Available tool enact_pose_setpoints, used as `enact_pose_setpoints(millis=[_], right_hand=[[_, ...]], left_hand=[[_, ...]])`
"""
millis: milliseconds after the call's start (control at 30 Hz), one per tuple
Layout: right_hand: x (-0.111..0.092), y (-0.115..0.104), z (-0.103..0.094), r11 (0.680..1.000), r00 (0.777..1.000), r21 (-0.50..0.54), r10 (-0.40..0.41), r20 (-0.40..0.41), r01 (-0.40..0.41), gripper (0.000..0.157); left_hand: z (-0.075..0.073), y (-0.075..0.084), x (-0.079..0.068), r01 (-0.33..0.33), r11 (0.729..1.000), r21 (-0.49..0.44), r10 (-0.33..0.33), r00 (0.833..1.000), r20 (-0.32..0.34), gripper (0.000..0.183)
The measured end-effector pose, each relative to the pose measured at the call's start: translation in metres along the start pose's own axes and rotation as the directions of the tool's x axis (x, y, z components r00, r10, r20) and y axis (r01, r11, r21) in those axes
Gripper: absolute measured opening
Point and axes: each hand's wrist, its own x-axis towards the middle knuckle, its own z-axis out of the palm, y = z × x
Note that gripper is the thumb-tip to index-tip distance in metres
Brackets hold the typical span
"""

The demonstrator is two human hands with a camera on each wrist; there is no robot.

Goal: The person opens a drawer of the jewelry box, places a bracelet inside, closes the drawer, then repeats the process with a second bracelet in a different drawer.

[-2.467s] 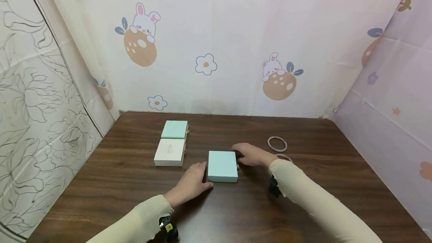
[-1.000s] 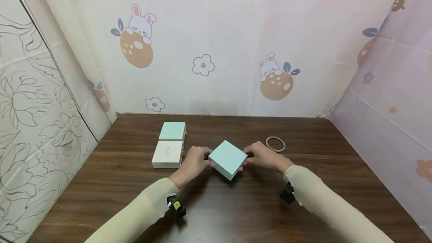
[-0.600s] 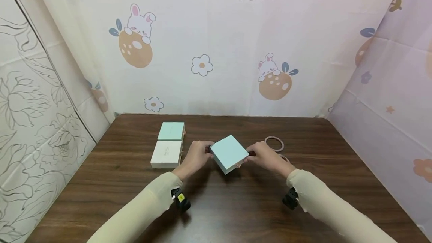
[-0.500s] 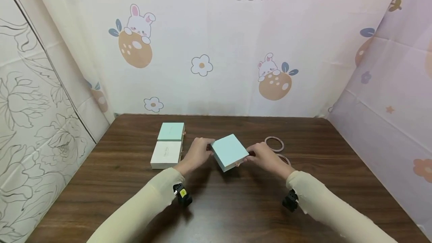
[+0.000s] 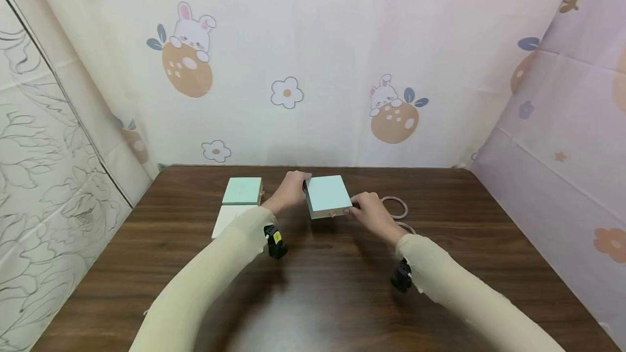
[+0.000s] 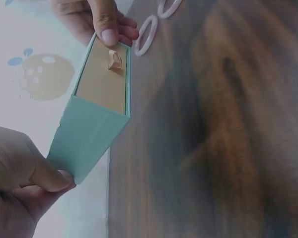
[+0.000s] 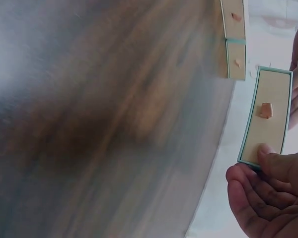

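Observation:
A square mint-green drawer box [image 5: 329, 193] is held up off the table between both hands. Its beige drawer front [image 7: 269, 94], with a small ribbon pull tab [image 6: 114, 60], faces the person. My left hand [image 5: 289, 192] grips the far left part of the box; in the left wrist view its thumb presses the green side wall. My right hand [image 5: 373, 212] pinches the near right corner, its thumb on the drawer front in the right wrist view. The drawer looks shut.
At the left of the wooden table [image 5: 332, 287] lie another mint box [image 5: 242, 190] and a white box [image 5: 230, 217], end to end, the white one partly behind the left sleeve. Two pale rings [image 5: 397, 206] lie beyond the right hand. A printed curtain [image 5: 313, 42] hangs behind.
Both hands lifted the mint box from the table, turned it so its drawer front faces the person, and moved it toward the back. The left arm reached farther forward.

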Motion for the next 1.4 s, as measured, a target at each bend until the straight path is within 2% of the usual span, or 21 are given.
enact_pose_setpoints(millis=[167,267,400,533,667,700,867,967,1100,1267,1400], right_hand=[[0.016,-0.001,0.0,0.999,1.0,0.015,0.029,-0.013,-0.028,0.026],[0.025,0.001,0.003,0.999,0.999,0.021,0.047,-0.019,-0.047,0.028],[0.037,0.003,0.007,0.996,0.997,0.028,0.081,-0.017,-0.08,0.033],[0.048,0.007,0.01,0.992,0.993,0.037,0.117,-0.01,-0.117,0.032],[0.055,0.014,0.011,0.987,0.987,0.016,0.16,-0.006,-0.16,0.028],[0.057,0.015,0.011,0.986,0.986,0.01,0.169,-0.006,-0.169,0.026],[0.066,0.02,0.019,0.984,0.984,-0.005,0.179,-0.004,-0.179,0.021],[0.071,0.02,0.024,0.984,0.984,0.001,0.176,-0.012,-0.176,0.019],[0.078,0.021,0.026,0.984,0.983,-0.001,0.18,-0.026,-0.18,0.02],[0.081,0.029,0.035,0.977,0.978,-0.031,0.209,-0.013,-0.209,0.025],[0.079,0.033,0.044,0.966,0.967,-0.037,0.254,-0.012,-0.254,0.025]], left_hand=[[-0.002,-0.008,0.014,0.07,0.995,-0.075,-0.07,0.998,0.004,0.056],[-0.003,-0.011,0.021,0.109,0.978,-0.179,-0.11,0.994,0.005,0.056],[-0.004,-0.015,0.027,0.121,0.954,-0.275,-0.128,0.992,-0.007,0.047],[0.001,-0.019,0.036,0.121,0.949,-0.289,-0.143,0.988,-0.055,0.038],[0.012,-0.024,0.047,0.101,0.94,-0.327,-0.147,0.982,-0.12,0.012],[0.014,-0.026,0.05,0.093,0.936,-0.339,-0.147,0.98,-0.137,0.011],[0.023,-0.036,0.056,0.105,0.913,-0.395,-0.208,0.952,-0.227,0.027],[0.026,-0.041,0.06,0.16,0.884,-0.439,-0.285,0.929,-0.235,0.01],[0.032,-0.046,0.069,0.204,0.842,-0.5,-0.366,0.896,-0.252,0.041],[0.043,-0.051,0.073,0.202,0.819,-0.537,-0.418,0.852,-0.317,0.032],[0.052,-0.057,0.074,0.197,0.82,-0.538,-0.428,0.835,-0.347,0.027]])
